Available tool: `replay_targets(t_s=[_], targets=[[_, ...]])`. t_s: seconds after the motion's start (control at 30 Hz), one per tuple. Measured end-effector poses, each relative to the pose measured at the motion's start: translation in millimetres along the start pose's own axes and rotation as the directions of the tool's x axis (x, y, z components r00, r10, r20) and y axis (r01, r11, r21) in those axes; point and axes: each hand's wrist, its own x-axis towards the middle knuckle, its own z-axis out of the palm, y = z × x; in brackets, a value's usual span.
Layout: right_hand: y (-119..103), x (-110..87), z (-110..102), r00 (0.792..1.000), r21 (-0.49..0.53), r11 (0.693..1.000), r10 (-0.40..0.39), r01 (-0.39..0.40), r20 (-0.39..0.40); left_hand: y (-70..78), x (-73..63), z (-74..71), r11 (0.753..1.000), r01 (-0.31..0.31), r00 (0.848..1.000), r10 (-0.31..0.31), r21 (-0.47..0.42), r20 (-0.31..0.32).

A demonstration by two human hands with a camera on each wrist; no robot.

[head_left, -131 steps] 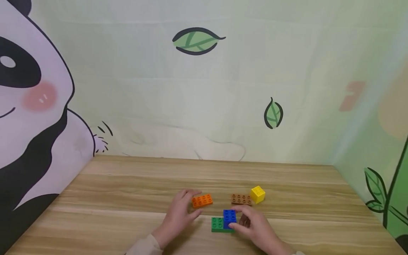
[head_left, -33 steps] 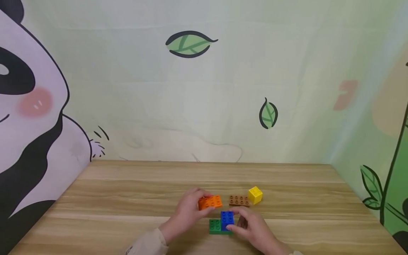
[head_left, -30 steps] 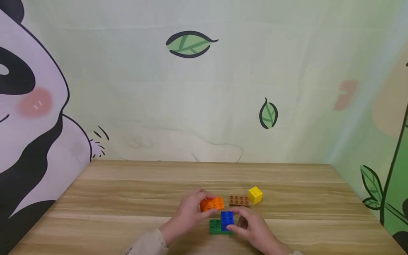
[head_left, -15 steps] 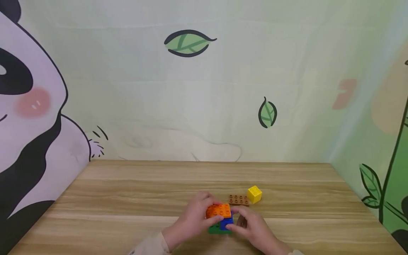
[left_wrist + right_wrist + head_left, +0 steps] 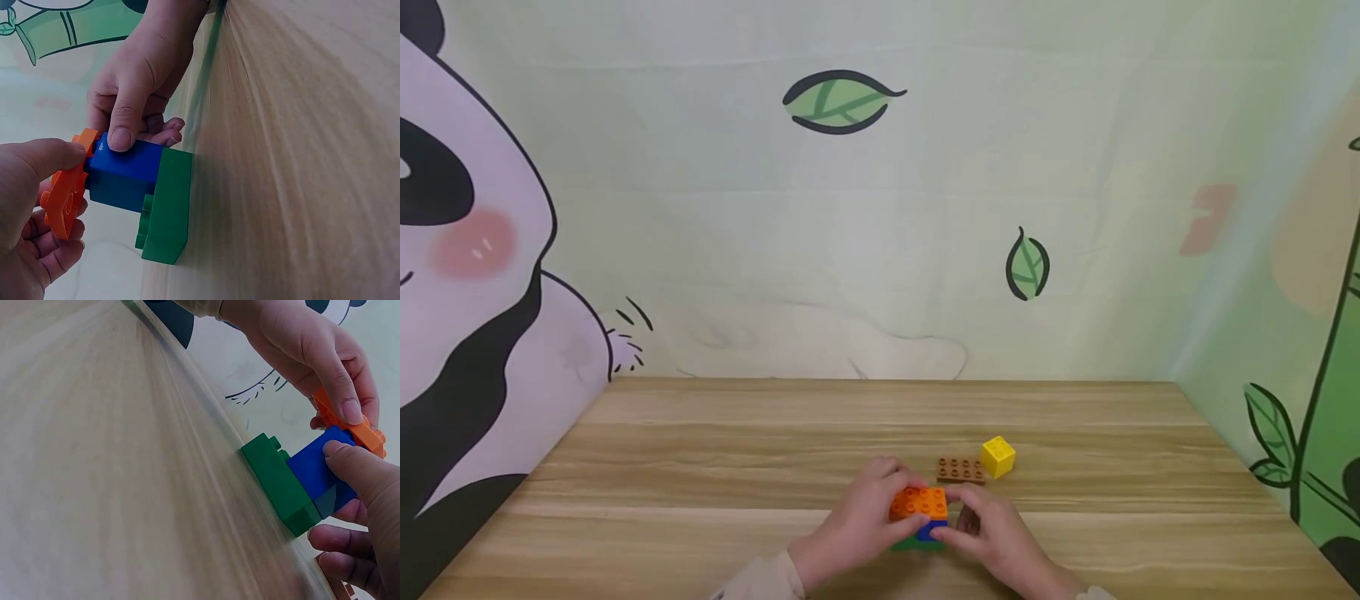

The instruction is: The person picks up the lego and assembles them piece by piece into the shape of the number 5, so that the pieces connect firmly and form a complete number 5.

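Note:
My left hand (image 5: 863,514) pinches an orange toy brick (image 5: 925,502) between thumb and fingers. That brick lies on top of a blue brick (image 5: 128,170), one end over its studs and the other end overhanging. In the left wrist view the orange brick looks slightly tilted, and whether it is fully seated I cannot tell. My right hand (image 5: 1000,535) grips the blue brick at its side, thumb on the near face. Beneath it, a longer green brick (image 5: 281,487) lies on the table, the blue one on one end and bare studs on the other.
Just behind the hands a flat brown brick (image 5: 960,471) lies on the wooden table (image 5: 737,442). A yellow brick (image 5: 997,457) stands beside its right end. The table's far edge meets a printed backdrop (image 5: 925,208).
My left hand has picked up the orange brick from the table and carried it right and nearer, onto the blue brick. My right hand has kept its hold on the blue brick.

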Motion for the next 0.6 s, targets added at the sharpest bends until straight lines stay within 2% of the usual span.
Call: replay_targets(t_s=[0.47,0.6], targets=[[1.4,-0.5,0.7,1.0,-0.009,1.0,0.008,-0.008,-0.001,1.8,1.1,-2.5,0.998,-0.007,0.999,0.005,0.068,0.037],[1.7,-0.5,0.6,1.0,-0.007,1.0,0.009,-0.009,-0.004,2.9,0.8,-3.4,0.996,-0.035,0.999,0.032,0.086,0.026]])
